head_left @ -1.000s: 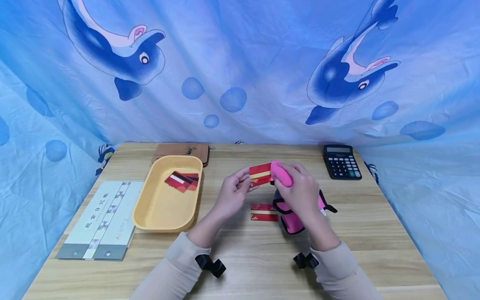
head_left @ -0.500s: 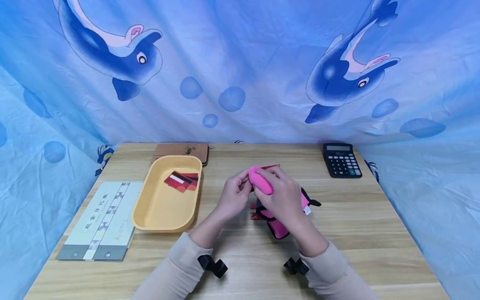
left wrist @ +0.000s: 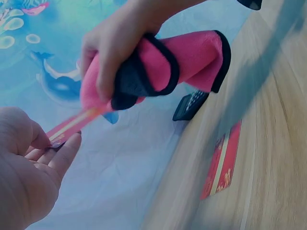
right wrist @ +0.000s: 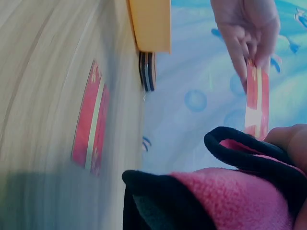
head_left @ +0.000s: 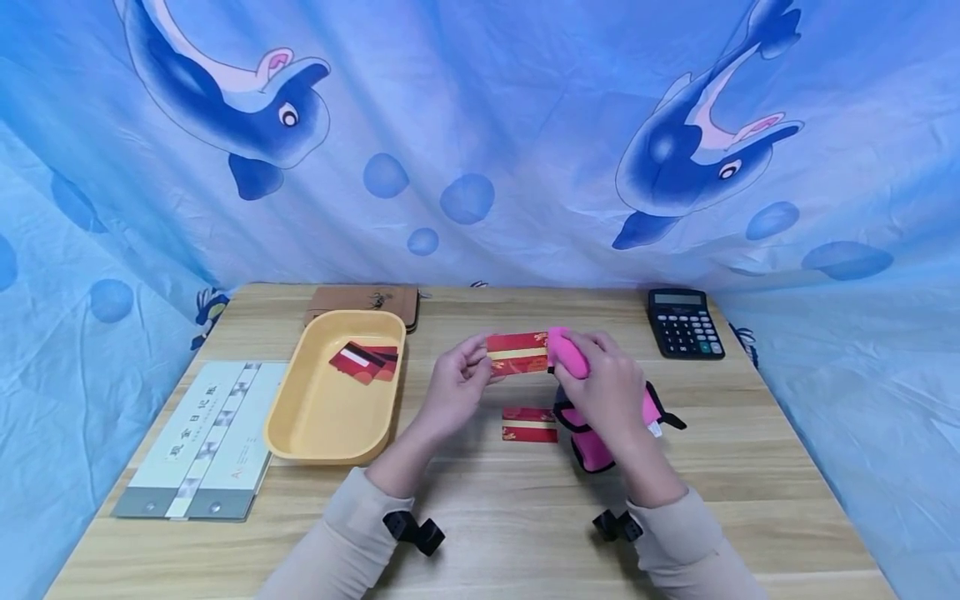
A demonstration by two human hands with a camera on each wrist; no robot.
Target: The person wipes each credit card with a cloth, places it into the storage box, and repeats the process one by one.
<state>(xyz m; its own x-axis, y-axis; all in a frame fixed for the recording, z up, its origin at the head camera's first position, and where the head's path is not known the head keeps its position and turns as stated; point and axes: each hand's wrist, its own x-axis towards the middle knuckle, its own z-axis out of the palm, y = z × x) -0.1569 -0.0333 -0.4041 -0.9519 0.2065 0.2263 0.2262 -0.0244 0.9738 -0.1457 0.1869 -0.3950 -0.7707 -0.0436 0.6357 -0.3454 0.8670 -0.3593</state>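
My left hand (head_left: 457, 382) pinches the left end of a red card (head_left: 517, 353) with a pale gold stripe, held above the table. My right hand (head_left: 611, 385) grips a pink cloth (head_left: 592, 451) with black edging, pressed round the card's right end. In the left wrist view the folded cloth (left wrist: 199, 52) hangs down from the fist, and the left thumb and fingers hold the card's (left wrist: 67, 132) near end. The card's far end is hidden in the cloth. A second red card (head_left: 529, 425) of the same design lies on the table below the hands.
Left of the hands stands a yellow tray (head_left: 330, 458) with red bank cards (head_left: 363, 362) in it. Beside it lies a white-and-grey ledger (head_left: 195, 442); behind it, a brown wallet (head_left: 337, 300). A black calculator (head_left: 684, 323) sits at the back right, before a blue dolphin curtain (head_left: 525, 142).
The right hand has slid the cloth left along the card to the left fingers, then back to the right end. The left hand has shifted slightly left, still pinching the card.
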